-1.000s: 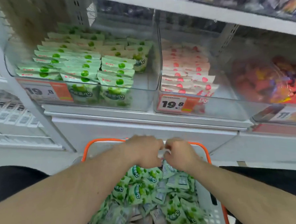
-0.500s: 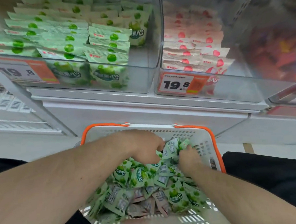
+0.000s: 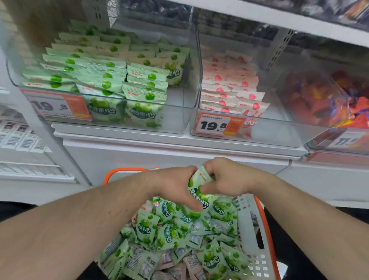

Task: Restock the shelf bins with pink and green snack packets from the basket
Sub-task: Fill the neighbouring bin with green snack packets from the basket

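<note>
Green snack packets [image 3: 200, 188], gathered above the heaped basket [image 3: 251, 228], are clasped between the left hand [image 3: 177, 185] and right hand [image 3: 226, 180], fingers curled round them. Judged light, soft and slippery; best pinched at the sealed edges. The green bin [image 3: 178, 116] and pink bin [image 3: 271, 133] stand above.

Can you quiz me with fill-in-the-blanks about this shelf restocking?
1. Both hands hold a stack of ____ snack packets over the basket.
2. The basket's rim is ____.
3. The pink packets sit in the bin to the ____ of the green bin.
4. Both orange price tags read ____.

Missing: green; orange; right; 19.8
</note>
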`<state>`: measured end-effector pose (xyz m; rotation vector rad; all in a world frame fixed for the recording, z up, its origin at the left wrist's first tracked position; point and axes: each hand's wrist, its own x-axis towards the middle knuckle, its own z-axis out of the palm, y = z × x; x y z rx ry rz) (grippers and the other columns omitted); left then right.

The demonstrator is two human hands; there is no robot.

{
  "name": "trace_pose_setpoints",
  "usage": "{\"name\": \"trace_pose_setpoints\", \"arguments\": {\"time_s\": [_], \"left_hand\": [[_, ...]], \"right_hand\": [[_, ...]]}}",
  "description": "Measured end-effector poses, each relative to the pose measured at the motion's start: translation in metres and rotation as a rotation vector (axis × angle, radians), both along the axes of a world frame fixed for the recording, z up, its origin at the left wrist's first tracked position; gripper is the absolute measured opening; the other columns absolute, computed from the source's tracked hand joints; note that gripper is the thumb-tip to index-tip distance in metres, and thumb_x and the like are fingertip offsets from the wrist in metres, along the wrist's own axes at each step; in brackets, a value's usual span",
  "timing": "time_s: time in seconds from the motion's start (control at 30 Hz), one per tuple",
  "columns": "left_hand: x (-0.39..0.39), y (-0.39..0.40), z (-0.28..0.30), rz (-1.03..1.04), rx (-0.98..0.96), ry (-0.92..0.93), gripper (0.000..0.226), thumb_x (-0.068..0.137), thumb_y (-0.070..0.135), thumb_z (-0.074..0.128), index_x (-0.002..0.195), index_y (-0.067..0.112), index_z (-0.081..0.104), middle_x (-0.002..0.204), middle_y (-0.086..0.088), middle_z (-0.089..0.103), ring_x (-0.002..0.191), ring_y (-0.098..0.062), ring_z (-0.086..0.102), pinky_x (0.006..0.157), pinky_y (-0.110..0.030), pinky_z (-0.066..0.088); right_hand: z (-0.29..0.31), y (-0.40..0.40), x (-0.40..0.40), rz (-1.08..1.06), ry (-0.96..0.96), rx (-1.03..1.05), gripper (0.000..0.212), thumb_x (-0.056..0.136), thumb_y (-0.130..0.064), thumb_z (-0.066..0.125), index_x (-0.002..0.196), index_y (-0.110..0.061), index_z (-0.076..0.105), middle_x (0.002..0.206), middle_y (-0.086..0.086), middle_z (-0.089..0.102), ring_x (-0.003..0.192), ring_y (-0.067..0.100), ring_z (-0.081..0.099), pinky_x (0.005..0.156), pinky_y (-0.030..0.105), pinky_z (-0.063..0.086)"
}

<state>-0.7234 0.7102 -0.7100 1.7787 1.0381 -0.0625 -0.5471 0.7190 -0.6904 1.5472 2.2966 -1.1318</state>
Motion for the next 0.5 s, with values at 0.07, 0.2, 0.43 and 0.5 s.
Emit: {"name": "trace_pose_setpoints", "arguments": {"time_s": [0.07,0.2,0.43,0.5], "left_hand": [[-0.005,-0.002,0.0,0.087,-0.067,-0.121,0.043,0.076,0.016,0.08,0.113,0.017,0.058,0.096,-0.002,0.069,0.088,-0.022,0.069,0.074,-0.034,0.058],[-0.02,0.002,0.006,0.289,-0.276,-0.352,0.036,0.079,-0.001,0.076,0.11,0.013,0.065,0.103,-0.007,0.074,0.094,-0.022,0.071,0.086,-0.038,0.057],[-0.025,0.008,0.006,0.344,-0.337,-0.473,0.043,0.078,-0.007,0.072,0.117,0.008,0.065,0.115,-0.009,0.071,0.109,-0.026,0.066,0.097,-0.042,0.051],[-0.025,0.01,0.004,0.302,-0.291,-0.422,0.045,0.078,-0.005,0.074,0.12,0.01,0.064,0.116,-0.006,0.071,0.111,-0.024,0.065,0.099,-0.041,0.05]], "right_hand": [[0.007,-0.003,-0.005,-0.047,0.067,0.06,0.013,0.081,-0.03,0.076,0.084,-0.018,0.071,0.089,0.007,0.07,0.077,0.023,0.067,0.071,0.041,0.056],[0.019,-0.011,-0.003,-0.348,0.394,0.076,0.027,0.079,-0.037,0.078,0.101,-0.023,0.072,0.105,0.005,0.07,0.094,0.025,0.069,0.084,0.048,0.056],[0.025,-0.016,0.009,-0.609,0.541,-0.09,0.01,0.097,-0.013,0.058,0.103,-0.009,0.066,0.099,0.011,0.071,0.08,0.021,0.067,0.06,0.033,0.056],[0.022,-0.016,0.006,-0.638,0.538,-0.084,0.015,0.098,-0.011,0.055,0.094,-0.003,0.066,0.093,0.013,0.07,0.077,0.023,0.065,0.055,0.029,0.054]]}}
